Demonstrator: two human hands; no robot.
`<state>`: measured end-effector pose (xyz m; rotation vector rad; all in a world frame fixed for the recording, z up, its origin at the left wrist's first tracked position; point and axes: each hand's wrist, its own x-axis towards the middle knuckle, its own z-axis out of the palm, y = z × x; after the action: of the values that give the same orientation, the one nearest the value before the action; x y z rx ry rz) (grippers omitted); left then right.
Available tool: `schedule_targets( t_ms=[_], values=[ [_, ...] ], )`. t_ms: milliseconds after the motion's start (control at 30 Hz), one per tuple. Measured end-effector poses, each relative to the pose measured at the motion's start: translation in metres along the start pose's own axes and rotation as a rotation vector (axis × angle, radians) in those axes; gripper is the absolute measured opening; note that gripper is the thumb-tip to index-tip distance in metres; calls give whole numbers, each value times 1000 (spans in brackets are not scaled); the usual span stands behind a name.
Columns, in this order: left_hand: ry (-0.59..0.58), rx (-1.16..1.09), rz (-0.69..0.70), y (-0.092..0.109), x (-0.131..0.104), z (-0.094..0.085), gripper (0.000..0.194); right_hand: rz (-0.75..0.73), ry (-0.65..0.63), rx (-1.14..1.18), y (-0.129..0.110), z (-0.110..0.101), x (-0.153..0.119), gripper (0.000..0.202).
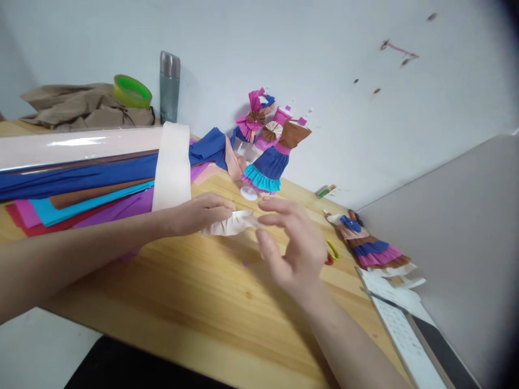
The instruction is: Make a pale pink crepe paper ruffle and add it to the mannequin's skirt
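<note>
L hand [203, 214] pinches white strip [230, 225], pleated in part; R hand [295, 247] half-curled at right end, hold unclear (blur); pleating prob. unfinished.

Your wooden table [203, 302], pale and visibly grained, stood against a whitish wall [324, 48], marked at upper right by small dark spots [432, 17] and a pinkish streak [401, 50]. A grey panel [458, 200] bounded your right side; pale floor [57, 340] showed at lower left; lighting was soft
</note>
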<state>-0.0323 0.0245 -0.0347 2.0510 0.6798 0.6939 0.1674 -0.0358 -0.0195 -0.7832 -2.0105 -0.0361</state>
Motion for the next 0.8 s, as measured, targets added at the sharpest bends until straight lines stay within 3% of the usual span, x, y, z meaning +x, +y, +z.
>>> schedule_targets(
  t_ms=[133,367,567,800],
  values=[
    [-72,58,22,8,-2,-5,30,491,-48,233,22,-2,3,23],
    [-134,295,29,9,-3,-7,23,965,-261,805,39,19,-5,47],
    [-141,404,80,6,-2,-7,21,1011,-472,865,32,14,-2,42],
    [-132,453,32,3,-1,-3,21,902,-458,484,16,13,2,20]
  ],
)
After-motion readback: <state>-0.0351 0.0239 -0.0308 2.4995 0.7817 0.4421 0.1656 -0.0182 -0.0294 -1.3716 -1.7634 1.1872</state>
